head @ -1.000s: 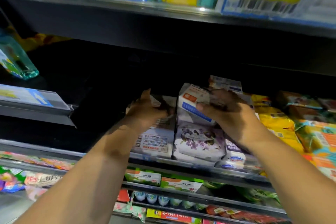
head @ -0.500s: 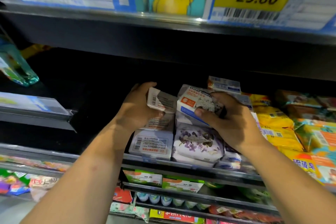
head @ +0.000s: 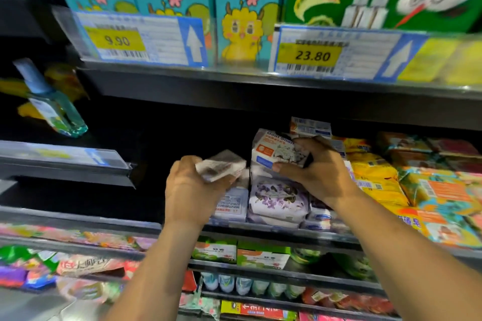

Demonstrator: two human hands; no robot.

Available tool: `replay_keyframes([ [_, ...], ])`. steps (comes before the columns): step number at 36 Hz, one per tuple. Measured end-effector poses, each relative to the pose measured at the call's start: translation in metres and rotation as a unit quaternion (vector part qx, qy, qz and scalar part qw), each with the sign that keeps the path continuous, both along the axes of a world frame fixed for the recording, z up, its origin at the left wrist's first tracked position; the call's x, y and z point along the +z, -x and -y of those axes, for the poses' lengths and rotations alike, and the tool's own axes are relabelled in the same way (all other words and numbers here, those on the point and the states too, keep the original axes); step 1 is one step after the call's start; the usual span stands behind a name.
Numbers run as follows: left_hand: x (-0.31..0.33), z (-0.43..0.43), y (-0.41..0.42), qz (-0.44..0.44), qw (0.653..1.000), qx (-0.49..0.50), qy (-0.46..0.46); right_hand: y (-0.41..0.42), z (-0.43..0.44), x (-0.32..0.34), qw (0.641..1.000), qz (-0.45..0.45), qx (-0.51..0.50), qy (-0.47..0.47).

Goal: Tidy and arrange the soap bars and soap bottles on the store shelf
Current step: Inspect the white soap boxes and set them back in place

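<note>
My left hand (head: 190,190) grips a small white soap box (head: 221,165), held tilted just left of the soap stack. My right hand (head: 315,172) holds a white and blue goat soap box (head: 271,150) on top of that stack. Below it lies a white soap pack with purple flowers (head: 276,198), and a white box with a barcode label (head: 230,203) sits under my left hand. Another white and blue box (head: 310,126) stands behind. A tilted blue soap bottle (head: 52,104) stands far left on the dark shelf.
Yellow and orange soap packs (head: 375,177) fill the shelf to the right. The shelf's front rail (head: 260,229) runs below the stack. Price tags 9.90 (head: 117,40) and 23.80 (head: 313,56) hang on the upper shelf edge. Dark bare shelf space (head: 161,154) lies left of the stack.
My left hand has lifted its small box up and leftward off the stack. The right hand stays on the goat soap box. The camera has tilted upward.
</note>
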State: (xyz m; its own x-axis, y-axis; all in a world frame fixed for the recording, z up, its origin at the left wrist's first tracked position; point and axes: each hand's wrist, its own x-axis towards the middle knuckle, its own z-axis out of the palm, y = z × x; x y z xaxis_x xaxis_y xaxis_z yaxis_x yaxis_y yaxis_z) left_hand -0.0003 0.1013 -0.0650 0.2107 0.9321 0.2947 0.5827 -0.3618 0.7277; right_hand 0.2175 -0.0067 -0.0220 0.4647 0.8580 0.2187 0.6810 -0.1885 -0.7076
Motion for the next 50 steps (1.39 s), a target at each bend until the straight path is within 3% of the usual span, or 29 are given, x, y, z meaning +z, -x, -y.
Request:
replay_keyframes([
  [4,0.012,0.003,0.0,-0.215,0.976,-0.008,0.044,-0.002,0.001,0.016,0.996,0.046,0.022,0.075],
  [7,0.03,0.001,-0.001,-0.275,0.96,-0.022,0.056,-0.002,0.002,0.027,0.986,0.086,0.026,0.137],
  [11,0.048,0.004,0.009,-0.274,0.957,-0.062,0.068,0.003,0.016,0.03,0.987,0.106,0.005,0.122],
  [15,0.062,0.025,0.022,-0.229,0.972,-0.051,0.03,0.001,0.046,0.027,0.998,0.017,-0.008,0.053],
  [22,0.086,0.057,0.012,-0.157,0.98,-0.115,-0.044,-0.008,0.105,0.035,0.99,0.105,-0.089,0.025],
  [33,0.109,0.125,-0.09,-0.176,0.954,-0.239,-0.051,-0.082,0.213,0.043,0.98,0.135,-0.144,0.02],
  [41,0.096,0.179,-0.193,-0.177,0.944,-0.275,0.046,-0.153,0.288,0.062,0.974,0.156,-0.163,0.02],
  [50,0.08,0.231,-0.29,-0.185,0.931,-0.306,0.075,-0.241,0.346,0.054,0.976,0.149,-0.161,0.014],
])
